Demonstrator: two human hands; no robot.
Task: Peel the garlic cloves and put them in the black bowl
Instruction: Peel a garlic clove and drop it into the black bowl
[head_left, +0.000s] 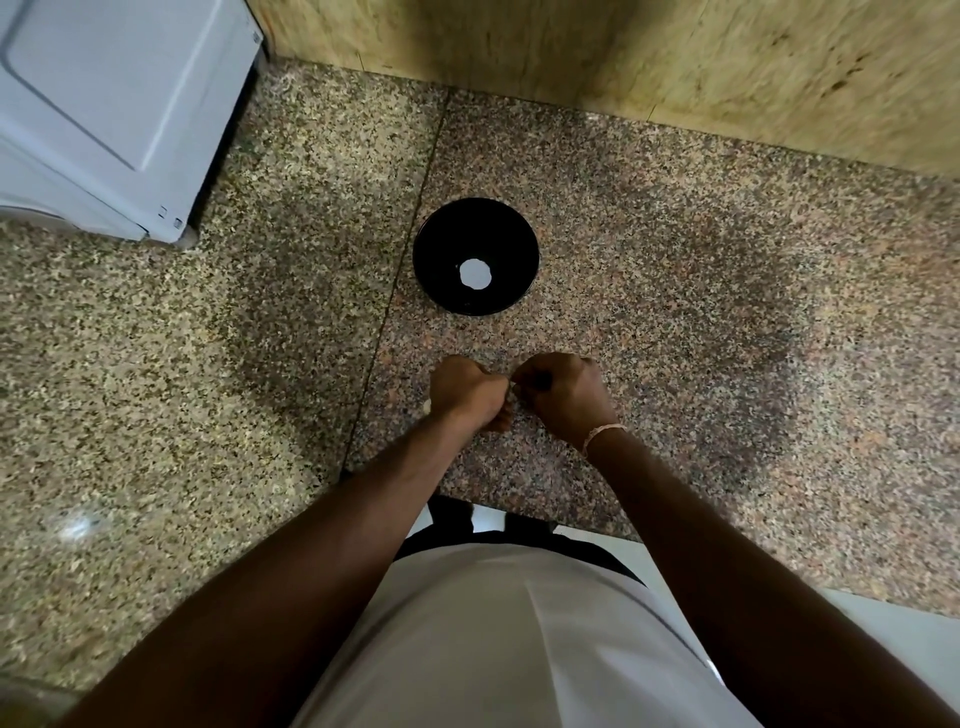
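A black bowl (475, 255) stands on the speckled granite counter (675, 312), with a white glare spot on its bottom; I see no cloves in it. Just nearer than the bowl, my left hand (467, 392) and my right hand (563, 397) meet above the counter, fingers curled. Between them they pinch a small pale garlic clove (513, 391), mostly hidden by the fingers. A pale bit shows at the left hand's outer edge. A pinkish band circles the right wrist.
A white appliance (114, 104) sits at the back left corner. A yellowish tiled wall (675, 57) bounds the counter at the back. The counter's front edge runs by my white shirt (509, 634), with pale floor at the lower right.
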